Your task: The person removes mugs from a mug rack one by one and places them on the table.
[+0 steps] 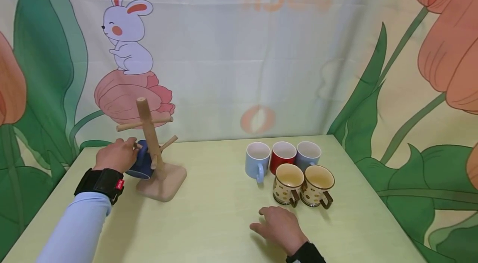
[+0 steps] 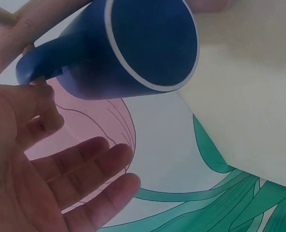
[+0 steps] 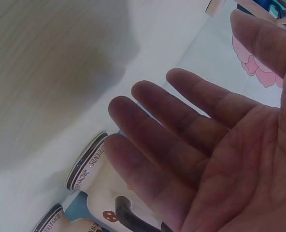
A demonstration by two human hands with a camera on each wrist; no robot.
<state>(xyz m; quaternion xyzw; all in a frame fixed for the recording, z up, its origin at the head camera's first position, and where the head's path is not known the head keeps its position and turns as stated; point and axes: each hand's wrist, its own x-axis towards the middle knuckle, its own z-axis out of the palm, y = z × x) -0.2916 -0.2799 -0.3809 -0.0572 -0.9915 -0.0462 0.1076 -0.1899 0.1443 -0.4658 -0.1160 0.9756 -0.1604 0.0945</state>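
Observation:
A dark blue mug (image 1: 142, 164) hangs by its handle on a lower peg of the wooden mug tree (image 1: 150, 142). In the left wrist view the mug's base (image 2: 155, 43) is turned to the camera, and the peg runs through the handle (image 2: 36, 60). Beside that handle, my left hand (image 1: 116, 156) pinches the peg's end between thumb and forefinger, the other fingers stretched out. My right hand (image 1: 280, 227) hovers palm down over the table, fingers loosely spread and holding nothing. Just beyond it stand two cream patterned mugs (image 1: 288, 184) with brown handles.
Behind the cream mugs are a light blue mug (image 1: 257, 161), a red mug (image 1: 282, 159) and another blue mug (image 1: 308, 157), all upright. The pale table (image 1: 216, 213) ends at a printed cloth backdrop (image 1: 209, 47). Other pegs stick out from the tree's post.

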